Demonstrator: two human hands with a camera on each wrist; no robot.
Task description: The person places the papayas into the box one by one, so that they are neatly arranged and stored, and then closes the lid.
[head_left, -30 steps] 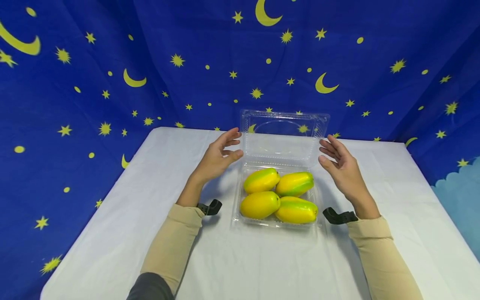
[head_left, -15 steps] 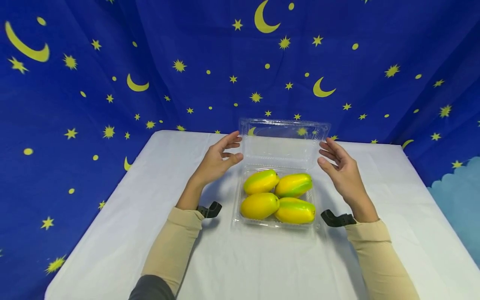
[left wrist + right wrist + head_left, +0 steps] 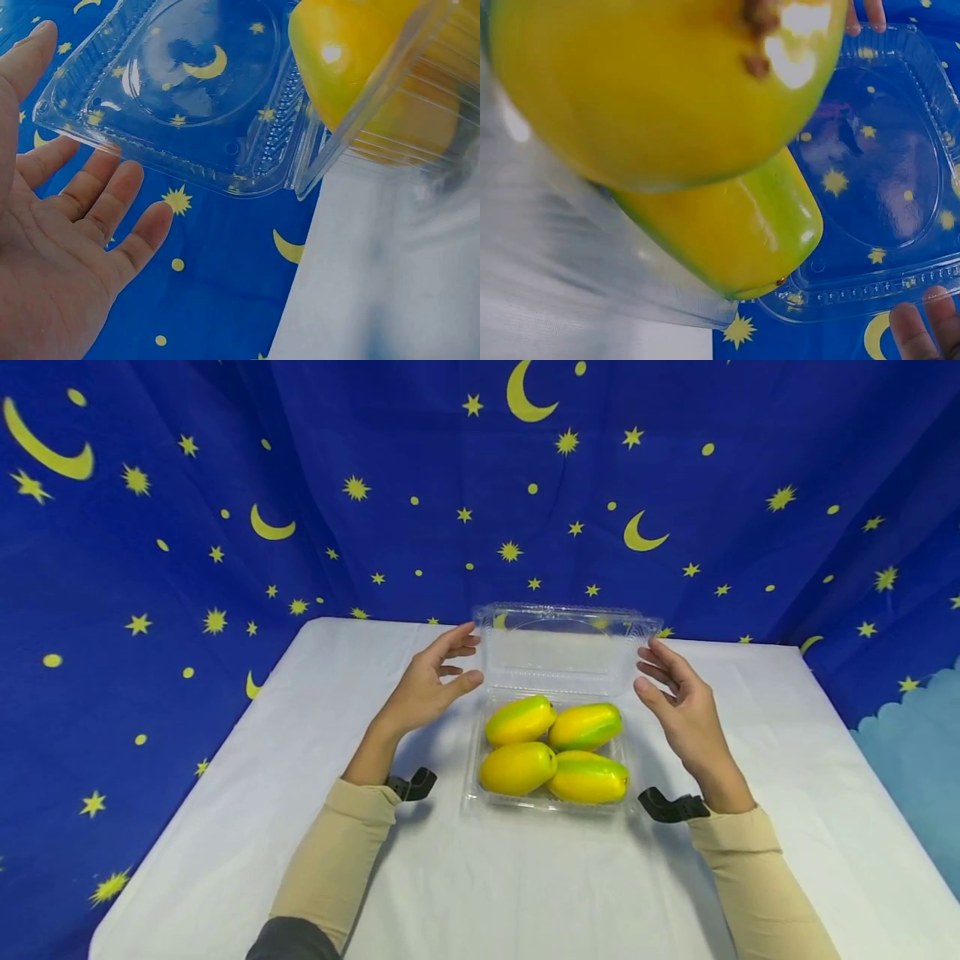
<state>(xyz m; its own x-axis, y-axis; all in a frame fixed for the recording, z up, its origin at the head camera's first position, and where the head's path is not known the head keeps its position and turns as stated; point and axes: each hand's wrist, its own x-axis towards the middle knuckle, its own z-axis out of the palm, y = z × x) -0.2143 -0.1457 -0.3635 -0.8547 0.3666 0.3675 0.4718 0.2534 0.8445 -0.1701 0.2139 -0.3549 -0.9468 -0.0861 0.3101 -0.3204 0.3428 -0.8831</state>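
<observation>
On the white table stands a clear plastic clamshell container (image 3: 555,807), with several yellow-green papaya-like fruits (image 3: 517,768) in its base. Its lid (image 3: 558,652) is raised at the far side, hinged to the base. My left hand (image 3: 427,689) is at the lid's left side; in the left wrist view its fingertips (image 3: 127,176) lie at the lid's edge, fingers spread and loosely bent. At the lid's right side is my right hand (image 3: 682,710), its fingers fairly straight. In the right wrist view only some of its fingertips (image 3: 911,330) show, near the lid's rim.
A white cloth covers the table (image 3: 525,893). Behind it hangs a blue curtain (image 3: 420,452) with yellow moons and stars. Each wrist carries a black camera mount (image 3: 671,806), close to the container's sides.
The lid has tilted a little from the far side towards me, its top edge now lower. Both hands stay at its sides with little movement. The head view has shifted slightly.
</observation>
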